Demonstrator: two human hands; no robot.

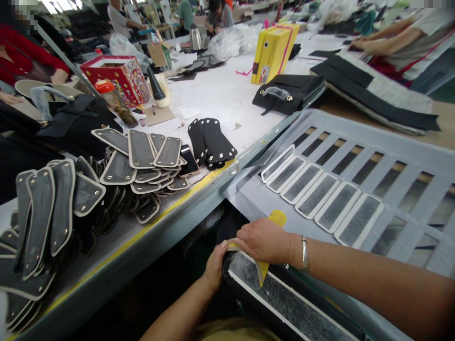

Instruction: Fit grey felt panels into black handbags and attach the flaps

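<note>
My right hand (263,240) is closed round a flat yellow piece (263,273), whose pointed end rests near a grey strip with white edges (295,303). Its rounded other end shows above the knuckles; whether it is a scraper I cannot tell. The strip lies on a dark, bag-like piece close to my body. At the far end of that piece, my left hand (215,266) grips the edge, its fingertips close to my right hand. Several similar white-edged grey panels (318,194) lie in a row on a pale sheet (245,189) to the right.
Piled grey panels with metal studs (62,203) cover the left table, near black panels (215,142) and a phone (189,160). Farther back are a black bag (289,92), a yellow box (273,52) and a red box (117,78). Other people work around the tables.
</note>
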